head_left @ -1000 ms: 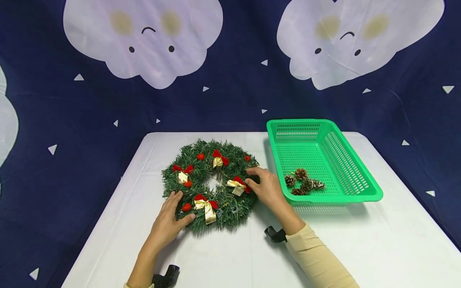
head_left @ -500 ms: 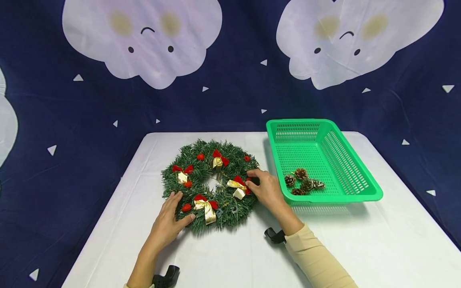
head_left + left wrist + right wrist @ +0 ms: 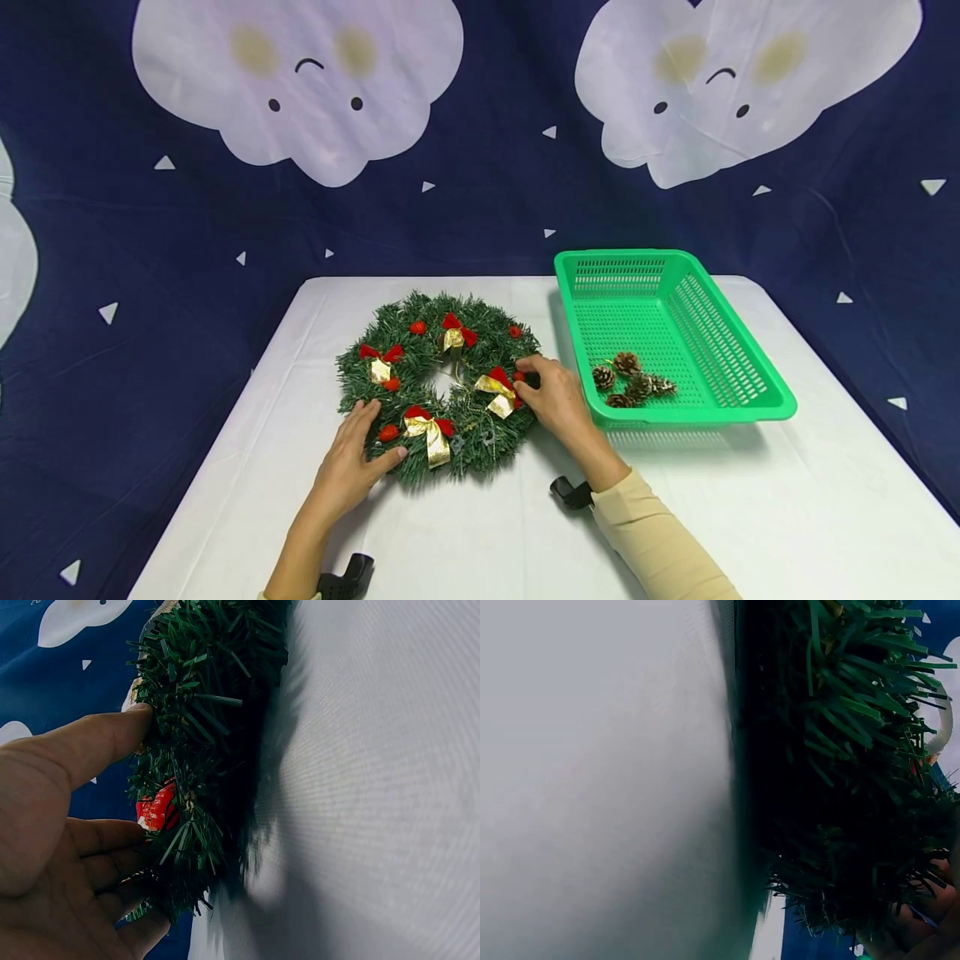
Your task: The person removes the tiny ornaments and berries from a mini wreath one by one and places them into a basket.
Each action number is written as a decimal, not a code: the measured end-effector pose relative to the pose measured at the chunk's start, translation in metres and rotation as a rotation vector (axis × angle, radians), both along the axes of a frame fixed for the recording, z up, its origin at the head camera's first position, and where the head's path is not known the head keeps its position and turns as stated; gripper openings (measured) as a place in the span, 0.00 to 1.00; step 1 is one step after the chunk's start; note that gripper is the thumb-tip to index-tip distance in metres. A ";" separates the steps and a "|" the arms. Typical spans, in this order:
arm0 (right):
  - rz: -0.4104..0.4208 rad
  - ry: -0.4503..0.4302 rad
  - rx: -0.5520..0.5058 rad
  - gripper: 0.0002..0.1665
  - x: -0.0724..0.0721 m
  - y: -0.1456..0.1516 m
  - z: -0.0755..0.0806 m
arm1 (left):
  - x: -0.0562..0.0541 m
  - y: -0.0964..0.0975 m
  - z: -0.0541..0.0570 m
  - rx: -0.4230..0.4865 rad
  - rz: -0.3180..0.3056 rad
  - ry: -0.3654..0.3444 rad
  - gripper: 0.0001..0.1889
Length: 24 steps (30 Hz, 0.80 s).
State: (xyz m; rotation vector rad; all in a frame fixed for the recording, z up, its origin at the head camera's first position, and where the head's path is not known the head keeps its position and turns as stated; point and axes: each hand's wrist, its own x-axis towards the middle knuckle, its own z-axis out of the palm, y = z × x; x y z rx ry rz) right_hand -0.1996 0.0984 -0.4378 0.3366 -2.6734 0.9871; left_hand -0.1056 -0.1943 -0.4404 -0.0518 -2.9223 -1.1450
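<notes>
A green tinsel wreath [image 3: 485, 313] with red and gold bows and red berries lies flat on the white table. My left hand [image 3: 348, 463] rests at its near left edge, thumb and fingers spread; in the left wrist view a red berry [image 3: 159, 808] shows between them. At the wreath's right side, my right hand [image 3: 561, 402] has thumb and index finger bent at a red and gold bow [image 3: 501, 405], pinching its red end. In the right wrist view the foliage [image 3: 855, 750] hides much of the fingers [image 3: 937, 900].
A green perforated basket [image 3: 765, 412] stands right of the wreath, close to my right hand. Several pinecones [image 3: 627, 362] lie in its near left corner. A dark blue cloth [image 3: 510, 217] with cloud faces hangs behind the table [image 3: 480, 542].
The right-hand bow has turned a little, its gold tail shifting down and right, as my right thumb and index finger moved slightly. My left hand and the wreath have stayed put.
</notes>
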 end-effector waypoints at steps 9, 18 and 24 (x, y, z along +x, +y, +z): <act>-0.005 -0.053 0.009 0.19 0.001 0.000 -0.001 | 0.001 0.000 0.000 0.003 0.002 -0.002 0.45; -0.017 -0.095 0.017 0.19 0.001 0.000 -0.001 | 0.001 0.000 0.000 0.000 0.002 -0.001 0.45; -0.014 -0.061 0.011 0.16 0.000 0.000 -0.002 | 0.001 0.000 0.001 0.002 0.003 -0.006 0.45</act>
